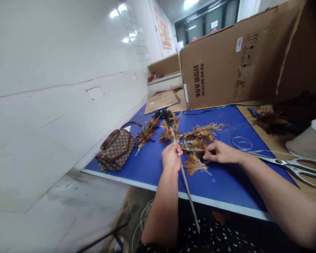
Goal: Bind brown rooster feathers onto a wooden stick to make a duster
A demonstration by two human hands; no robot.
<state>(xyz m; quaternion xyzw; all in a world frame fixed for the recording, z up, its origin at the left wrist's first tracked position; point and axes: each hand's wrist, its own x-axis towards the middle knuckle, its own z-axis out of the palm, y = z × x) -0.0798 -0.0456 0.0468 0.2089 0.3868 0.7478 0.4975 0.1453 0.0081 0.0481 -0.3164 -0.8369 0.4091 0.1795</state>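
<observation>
L hand (171,156) is fisted tight on the stick (188,191), w/ the tuft (170,128) fanning just above the knuckles and the stick's free end hanging past the table (226,182) edge toward the lap. R hand (221,153) is apart from it, fingertips pinched on the near edge of the pile (197,140), mid-table just right of the stick.

Risks as I judge them from here:
- The pinch could drag neighbouring feathers along, since the pile is tangled.
- The tuft may loosen or splay if the L grip shifts; I can't see any binding on it.
- The thread (242,143) lies near the R wrist and could snag.
- The scissors (297,167) sit close by the R forearm, so an elbow sweep could knock them.
- The bag (117,149) is well apart, no issue.
</observation>
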